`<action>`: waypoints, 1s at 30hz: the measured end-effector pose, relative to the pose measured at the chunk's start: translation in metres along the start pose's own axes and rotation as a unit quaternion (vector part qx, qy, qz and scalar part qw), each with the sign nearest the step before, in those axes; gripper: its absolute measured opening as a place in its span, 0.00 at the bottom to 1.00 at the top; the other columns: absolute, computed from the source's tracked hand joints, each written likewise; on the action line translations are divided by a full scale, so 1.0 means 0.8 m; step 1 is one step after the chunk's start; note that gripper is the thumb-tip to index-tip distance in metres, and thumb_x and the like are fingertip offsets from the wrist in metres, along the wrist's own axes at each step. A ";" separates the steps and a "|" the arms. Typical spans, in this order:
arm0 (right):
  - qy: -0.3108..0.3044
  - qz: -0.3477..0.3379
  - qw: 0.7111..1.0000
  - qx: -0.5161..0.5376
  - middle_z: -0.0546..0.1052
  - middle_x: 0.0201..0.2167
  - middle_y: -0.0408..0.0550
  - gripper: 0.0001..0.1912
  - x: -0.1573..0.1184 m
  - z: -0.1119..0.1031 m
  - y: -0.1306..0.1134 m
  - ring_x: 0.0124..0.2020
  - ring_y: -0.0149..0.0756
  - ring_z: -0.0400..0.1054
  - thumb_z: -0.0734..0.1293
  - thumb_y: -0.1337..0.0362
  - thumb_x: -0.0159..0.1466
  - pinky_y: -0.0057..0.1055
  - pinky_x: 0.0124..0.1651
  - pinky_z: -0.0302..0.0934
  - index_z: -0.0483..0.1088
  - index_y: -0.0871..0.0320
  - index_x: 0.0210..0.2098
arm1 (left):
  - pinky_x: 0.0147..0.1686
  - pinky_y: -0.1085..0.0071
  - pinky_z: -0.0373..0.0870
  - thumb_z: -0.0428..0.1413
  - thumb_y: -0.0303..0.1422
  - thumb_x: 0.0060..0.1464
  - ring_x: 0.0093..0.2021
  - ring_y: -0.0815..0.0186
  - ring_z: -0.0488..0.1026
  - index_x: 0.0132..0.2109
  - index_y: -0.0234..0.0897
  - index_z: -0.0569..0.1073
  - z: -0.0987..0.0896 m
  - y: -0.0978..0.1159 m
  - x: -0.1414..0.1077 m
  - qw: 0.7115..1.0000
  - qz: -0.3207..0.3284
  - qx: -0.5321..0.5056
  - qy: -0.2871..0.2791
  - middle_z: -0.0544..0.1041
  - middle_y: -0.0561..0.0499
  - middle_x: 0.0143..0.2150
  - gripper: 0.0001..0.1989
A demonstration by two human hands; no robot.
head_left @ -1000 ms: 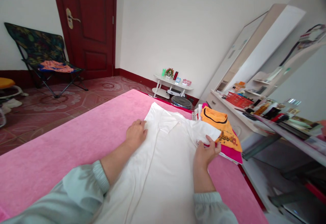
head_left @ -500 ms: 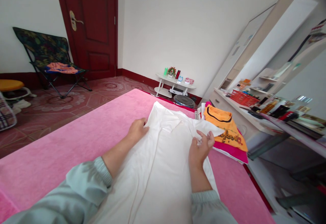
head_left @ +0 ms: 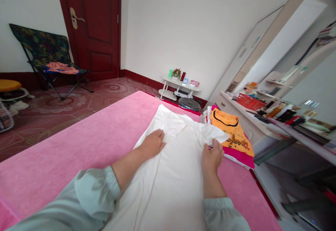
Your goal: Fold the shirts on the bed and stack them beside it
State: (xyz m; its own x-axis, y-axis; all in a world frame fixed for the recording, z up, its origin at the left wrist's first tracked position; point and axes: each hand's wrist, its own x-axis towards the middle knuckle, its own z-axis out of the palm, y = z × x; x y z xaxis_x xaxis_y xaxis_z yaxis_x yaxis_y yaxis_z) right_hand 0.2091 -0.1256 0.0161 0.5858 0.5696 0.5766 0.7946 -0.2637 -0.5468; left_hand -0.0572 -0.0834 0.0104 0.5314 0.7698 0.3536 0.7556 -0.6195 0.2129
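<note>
A white shirt (head_left: 181,168) lies spread on the pink bed cover (head_left: 105,129), its left side folded inward. My left hand (head_left: 153,143) rests flat on the folded side, fingers extended and pointing up and to the right. At the shirt's right edge, below the sleeve, my right hand (head_left: 213,154) has its fingers closed on the white fabric. The fingertips of the right hand are partly hidden.
Folded clothes with an orange shirt (head_left: 228,119) on top lie just right of the white shirt. A dressing table (head_left: 262,120) stands at the right, a folding chair (head_left: 39,45) at the left, and a low white table (head_left: 181,84) beyond the bed.
My left hand has moved right from the shirt's left edge onto the folded fabric. The right hand has moved slightly right and down, and its raised fingers have closed on the cloth.
</note>
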 end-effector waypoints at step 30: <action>-0.141 -0.134 0.978 0.074 0.70 0.21 0.51 0.10 0.071 0.000 -0.015 0.33 0.49 0.68 0.62 0.60 0.51 0.47 0.42 0.57 0.71 0.56 0.18 | 0.61 0.56 0.52 0.47 0.35 0.59 0.62 0.53 0.57 0.53 0.38 0.70 0.016 -0.005 -0.009 0.997 0.019 -0.058 0.040 0.62 0.41 0.62 0.17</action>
State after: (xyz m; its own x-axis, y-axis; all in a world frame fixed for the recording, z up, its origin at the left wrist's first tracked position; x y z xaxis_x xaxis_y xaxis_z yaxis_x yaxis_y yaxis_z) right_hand 0.2326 -0.0901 0.0554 0.2754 0.8001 0.5329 0.8701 0.0282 -0.4920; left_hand -0.0593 -0.0846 -0.0043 0.5234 0.7339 0.4331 0.6840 -0.6649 0.3001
